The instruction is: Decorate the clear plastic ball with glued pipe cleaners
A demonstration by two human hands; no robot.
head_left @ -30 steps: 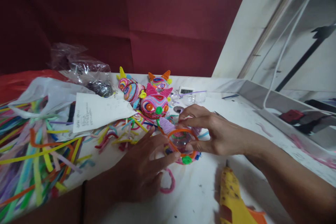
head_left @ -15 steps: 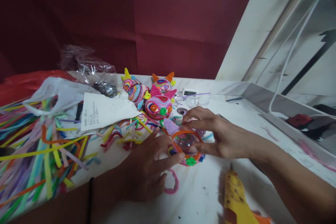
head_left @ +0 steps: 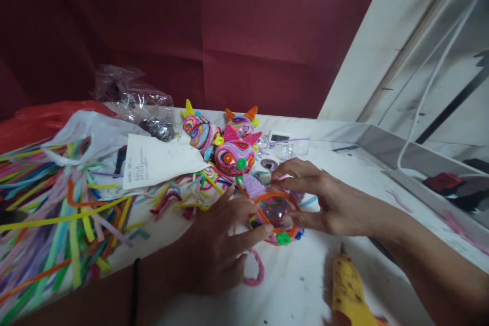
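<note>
Both hands are on a clear plastic ball (head_left: pixel 272 210) lying on the white table (head_left: pixel 298 285). An orange pipe cleaner (head_left: pixel 267 196) loops around the ball, and a green button and purple ear are stuck to it. My left hand (head_left: pixel 217 244) presses its fingertips against the ball's left side. My right hand (head_left: pixel 321 198) pinches the ball and orange loop from the right, thumb below and fingers on top.
Three finished pipe-cleaner creatures (head_left: pixel 233 153) stand behind the ball. A heap of loose pipe cleaners (head_left: pixel 57 214), a paper note (head_left: pixel 160 160) and plastic bags (head_left: pixel 130 97) lie left. A yellow glue gun (head_left: pixel 349 290) lies near right, a pink pipe-cleaner curl (head_left: pixel 256 270) under my left hand.
The camera view has drifted, so everything sits slightly further right and lower in frame. Both hands keep the same grip on the ball.
</note>
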